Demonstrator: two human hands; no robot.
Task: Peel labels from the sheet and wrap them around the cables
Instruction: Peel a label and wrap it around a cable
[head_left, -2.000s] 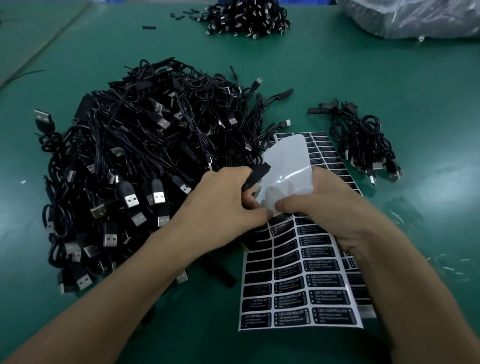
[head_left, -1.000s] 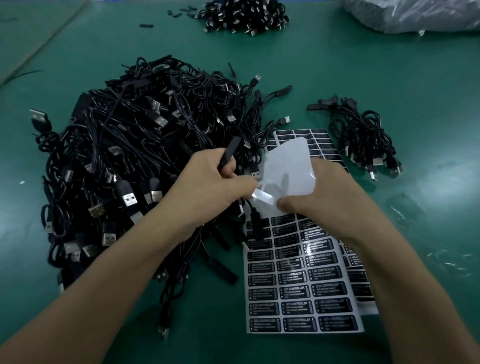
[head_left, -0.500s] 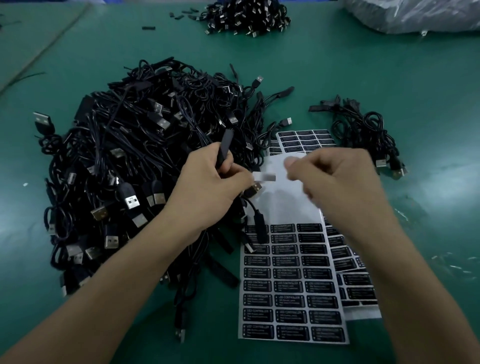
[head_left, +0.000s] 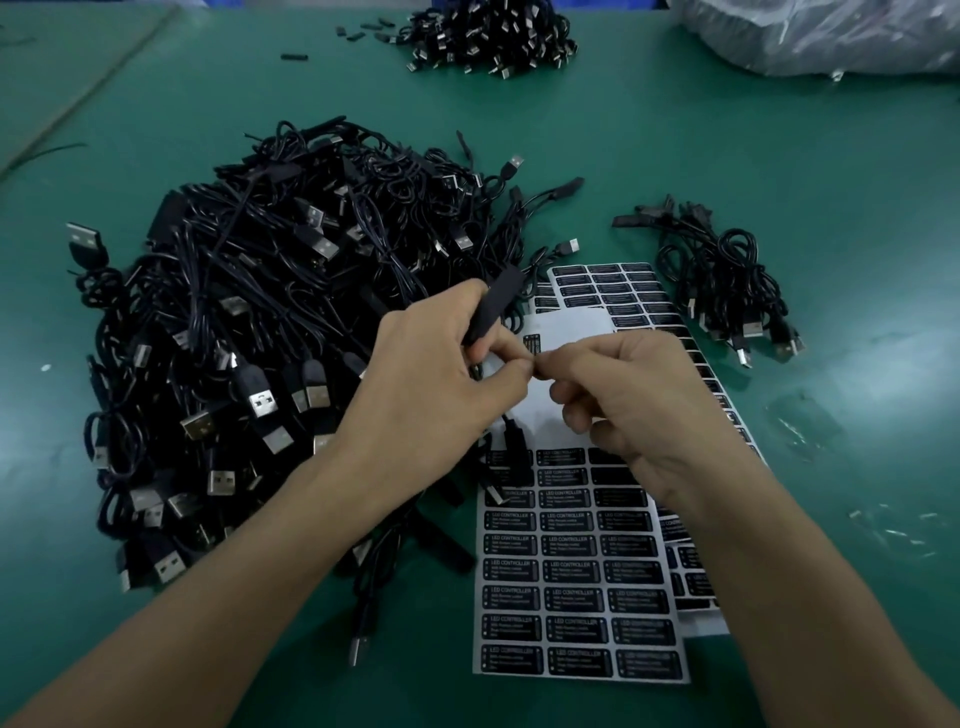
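Item in hand: one cable (head_left: 496, 304), gripped by left hand (head_left: 441, 374) above label sheet (head_left: 576, 587); right hand (head_left: 634, 395) pinches a peeled label (head_left: 532, 345) just beside it. Sheet's upper rows bare, lower rows full. Large heap (head_left: 249, 338) left of sheet apparently awaiting labels; small bundle (head_left: 727, 280) right of it, likely finished.

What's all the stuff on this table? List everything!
table: one, green, under everything.
big cable pile: one, black, left.
small cable bundle: one, black, right.
far cable pile: one, black, top edge.
plastic bag: one, pale, top right corner.
label sheets: at least two, black labels on white, overlapping, near centre.
held cable: one, black, above the sheets.
peeled label: one, black, between the fingertips.
left hand: one, grips held cable.
right hand: one, pinches peeled label.
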